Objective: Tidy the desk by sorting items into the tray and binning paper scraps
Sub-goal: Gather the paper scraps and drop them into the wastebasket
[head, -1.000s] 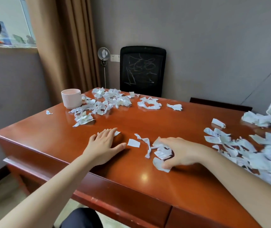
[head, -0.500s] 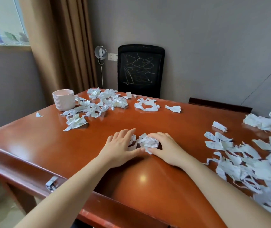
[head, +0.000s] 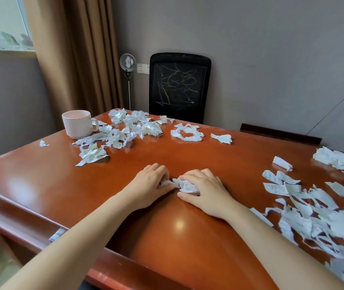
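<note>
Cupping scraps (head: 184,185) well inside desk (head: 187,155) edges

Desk top (head: 187,155): wood, red-brown, high-gloss varnish, smooth; mirrors bright spots of light.
Wad of scraps (head: 184,185): thin white paper, faintly printed, crumpled, torn edges, matt.
Loose scraps (head: 313,218): same paper, flatter, ragged strips.
Mug (head: 77,124): pale pink, ceramic by the look, ribbed wall, soft sheen.
Chair back (head: 179,86): black mesh cloth, matt, scrawled with pale lines.
Curtain (head: 79,59): brown cloth, pleated, matt.
Wall (head: 271,59): grey, flat matt.
</note>
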Demonstrator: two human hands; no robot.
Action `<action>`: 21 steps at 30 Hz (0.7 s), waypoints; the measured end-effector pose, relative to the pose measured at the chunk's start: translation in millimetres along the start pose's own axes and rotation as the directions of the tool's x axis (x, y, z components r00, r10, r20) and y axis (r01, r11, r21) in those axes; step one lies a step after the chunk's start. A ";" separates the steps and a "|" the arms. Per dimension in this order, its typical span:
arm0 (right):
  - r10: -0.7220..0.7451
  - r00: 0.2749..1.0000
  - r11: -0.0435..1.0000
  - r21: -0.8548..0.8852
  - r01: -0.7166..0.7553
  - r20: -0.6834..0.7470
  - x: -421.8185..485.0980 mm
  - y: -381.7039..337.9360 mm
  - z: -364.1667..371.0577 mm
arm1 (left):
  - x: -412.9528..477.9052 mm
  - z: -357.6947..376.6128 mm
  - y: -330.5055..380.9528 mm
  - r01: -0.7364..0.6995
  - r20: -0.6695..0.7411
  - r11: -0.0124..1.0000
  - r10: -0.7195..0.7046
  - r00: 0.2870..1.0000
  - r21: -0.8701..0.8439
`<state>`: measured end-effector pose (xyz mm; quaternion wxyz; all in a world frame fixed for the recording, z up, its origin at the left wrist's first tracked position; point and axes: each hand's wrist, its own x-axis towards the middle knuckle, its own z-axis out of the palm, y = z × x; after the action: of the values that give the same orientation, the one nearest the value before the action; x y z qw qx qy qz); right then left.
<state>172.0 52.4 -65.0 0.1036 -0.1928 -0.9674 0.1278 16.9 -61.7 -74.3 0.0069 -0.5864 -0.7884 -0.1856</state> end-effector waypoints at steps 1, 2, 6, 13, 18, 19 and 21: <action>0.000 1.000 1.000 -0.002 0.000 -0.001 1.5 -0.5 0.0 | -1.2 -0.9 -1.3 -0.007 -0.006 1.000 0.007 1.000 0.002; 0.000 1.000 1.000 -0.002 0.000 -0.002 3.3 -1.2 0.1 | -2.7 -1.9 -2.5 -0.015 -0.014 1.000 0.015 1.000 0.009; -0.017 0.999 1.000 -0.025 0.016 -0.027 10.7 -5.6 -0.2 | -8.0 -4.6 -5.2 -0.049 -0.028 0.996 0.052 0.998 0.077; -0.034 0.999 0.995 -0.096 0.031 -0.031 14.9 -9.4 -0.9 | -7.3 -7.3 -5.6 -0.072 -0.045 0.994 0.076 0.996 0.086; -0.050 0.996 0.988 -0.147 0.039 -0.076 11.9 -12.1 -0.6 | -7.9 -6.3 -7.0 -0.058 -0.090 0.991 0.069 0.994 0.120; -0.058 0.995 0.987 -0.157 0.044 -0.085 11.3 -13.1 -1.1 | -7.9 -5.9 -6.5 -0.055 -0.095 0.989 0.068 0.993 0.135; -0.069 0.992 0.983 -0.175 0.050 -0.102 10.1 -14.3 -2.0 | -8.8 -5.2 -5.6 -0.017 -0.122 0.990 0.035 0.992 0.140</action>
<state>158.4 44.1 -57.4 0.1423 -0.1787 -0.9731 0.0302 13.4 -72.7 -73.1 0.0993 -0.5821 -0.7897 -0.1662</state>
